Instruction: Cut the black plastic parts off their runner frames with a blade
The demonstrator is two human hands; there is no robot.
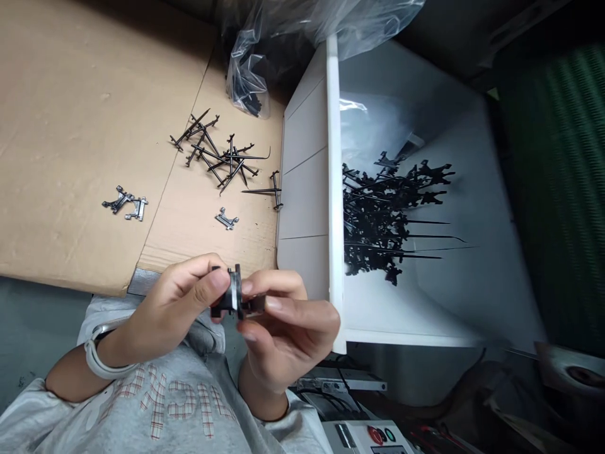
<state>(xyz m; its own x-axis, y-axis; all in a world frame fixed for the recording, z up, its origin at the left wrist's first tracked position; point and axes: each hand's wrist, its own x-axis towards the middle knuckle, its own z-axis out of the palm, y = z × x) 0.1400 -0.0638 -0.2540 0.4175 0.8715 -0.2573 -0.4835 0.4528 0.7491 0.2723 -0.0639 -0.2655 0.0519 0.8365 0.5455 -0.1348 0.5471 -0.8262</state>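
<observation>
Close to my body, a small black plastic bracket (233,291) is pinched between the thumb and fingers of my left hand (182,296). My right hand (293,321) grips a dark narrow piece (256,304) that meets the bracket's right side; its full shape is hidden by my fingers. On the cardboard beyond my hands lies a loose black bracket (227,219). Two more brackets (125,203) rest touching each other farther left. A tangle of thin black T-shaped rods (231,161) is spread above them, with one separate rod (274,190) near the bin.
Brown cardboard (94,113) covers the worktop. To the right stands a white bin (334,189) with a raised wall, holding a heap of black parts (378,221). Clear plastic bags (248,75) lie at the back. A control box with a red button (377,435) is below.
</observation>
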